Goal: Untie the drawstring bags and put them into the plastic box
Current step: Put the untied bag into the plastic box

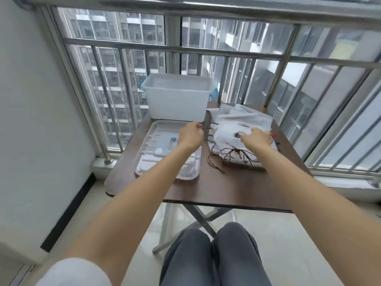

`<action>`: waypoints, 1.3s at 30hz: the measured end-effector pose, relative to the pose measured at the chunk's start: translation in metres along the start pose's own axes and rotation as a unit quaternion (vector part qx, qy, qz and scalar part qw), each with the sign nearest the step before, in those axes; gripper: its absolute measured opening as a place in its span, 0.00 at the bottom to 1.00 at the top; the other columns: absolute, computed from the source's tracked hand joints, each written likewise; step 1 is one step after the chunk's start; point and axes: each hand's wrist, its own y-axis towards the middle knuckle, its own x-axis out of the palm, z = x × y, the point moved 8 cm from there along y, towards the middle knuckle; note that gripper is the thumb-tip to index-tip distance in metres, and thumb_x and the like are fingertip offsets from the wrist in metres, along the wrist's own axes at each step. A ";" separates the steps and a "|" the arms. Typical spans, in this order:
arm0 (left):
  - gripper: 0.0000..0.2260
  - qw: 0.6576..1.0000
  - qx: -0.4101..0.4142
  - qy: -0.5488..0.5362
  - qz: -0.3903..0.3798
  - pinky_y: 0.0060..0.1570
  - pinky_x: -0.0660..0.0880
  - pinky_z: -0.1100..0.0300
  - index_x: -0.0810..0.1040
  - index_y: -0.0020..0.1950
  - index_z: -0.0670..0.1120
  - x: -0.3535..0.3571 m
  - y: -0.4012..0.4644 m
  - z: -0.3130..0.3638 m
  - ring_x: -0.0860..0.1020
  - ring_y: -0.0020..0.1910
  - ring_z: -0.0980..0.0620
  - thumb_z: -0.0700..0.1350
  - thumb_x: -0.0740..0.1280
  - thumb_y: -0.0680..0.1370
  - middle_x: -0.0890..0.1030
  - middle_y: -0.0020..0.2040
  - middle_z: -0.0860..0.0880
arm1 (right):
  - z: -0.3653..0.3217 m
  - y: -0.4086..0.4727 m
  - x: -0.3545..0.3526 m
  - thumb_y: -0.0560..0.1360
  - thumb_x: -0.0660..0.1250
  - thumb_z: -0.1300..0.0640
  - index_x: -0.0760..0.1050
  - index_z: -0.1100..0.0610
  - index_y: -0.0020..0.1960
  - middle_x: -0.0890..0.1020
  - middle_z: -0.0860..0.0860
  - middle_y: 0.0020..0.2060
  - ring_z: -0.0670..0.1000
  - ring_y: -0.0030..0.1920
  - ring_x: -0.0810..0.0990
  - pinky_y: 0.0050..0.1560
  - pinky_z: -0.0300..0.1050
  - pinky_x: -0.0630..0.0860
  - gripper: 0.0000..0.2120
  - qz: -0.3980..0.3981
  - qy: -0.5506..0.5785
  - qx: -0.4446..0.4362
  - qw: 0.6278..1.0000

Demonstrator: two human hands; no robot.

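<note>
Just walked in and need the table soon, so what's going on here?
A seated person is sorting a pile of white drawstring bags on the right of the brown table. Their right hand rests on the pile; whether it grips anything is unclear. The left hand, loosely curled, hovers over the lid lying flat. The plastic box behind stands open, seemingly with no bags inside yet.

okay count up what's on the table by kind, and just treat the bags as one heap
Plastic box: 1
Box lid, lying flat: 1
Heap of white drawstring bags: 1 (single bags cannot be told apart)
Hands over the table: 2, left hand, right hand
Total: 5
</note>
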 end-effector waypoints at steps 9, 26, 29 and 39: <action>0.12 0.989 -0.078 -0.070 -0.108 0.38 0.78 0.54 0.69 0.59 0.40 0.080 0.024 0.033 0.80 0.38 0.44 0.36 0.63 0.75 0.70 0.53 0.41 | 0.053 0.036 -0.015 0.74 0.62 0.69 0.57 0.65 0.72 0.70 0.62 0.61 0.56 0.48 0.70 0.35 0.43 0.72 0.28 -0.072 0.230 0.067 0.968; 0.29 0.889 -0.123 -0.256 -0.358 0.44 0.78 0.58 0.84 0.44 0.47 0.085 0.050 0.064 0.83 0.43 0.48 0.66 0.51 0.77 0.85 0.43 0.46 | -0.078 0.034 -0.085 0.68 0.51 0.80 0.42 0.50 0.76 0.72 0.57 0.64 0.56 0.64 0.72 0.42 0.37 0.74 0.44 -0.180 0.340 -0.230 0.894; 0.21 0.864 -0.090 -0.368 -0.331 0.33 0.78 0.63 0.84 0.33 0.44 0.064 0.052 0.068 0.81 0.31 0.50 0.53 0.58 0.76 0.83 0.33 0.46 | -0.076 0.052 -0.080 0.70 0.58 0.74 0.45 0.47 0.76 0.72 0.65 0.63 0.58 0.65 0.70 0.52 0.45 0.75 0.43 -0.162 0.358 -0.204 0.897; 0.10 0.897 -0.071 -0.433 -0.058 0.28 0.78 0.62 0.75 0.58 0.39 -0.058 0.125 0.049 0.81 0.35 0.52 0.41 0.62 0.79 0.79 0.51 0.45 | -0.095 0.060 -0.038 0.76 0.63 0.66 0.68 0.58 0.63 0.78 0.58 0.51 0.52 0.39 0.79 0.29 0.41 0.77 0.16 -0.219 0.411 -0.099 0.879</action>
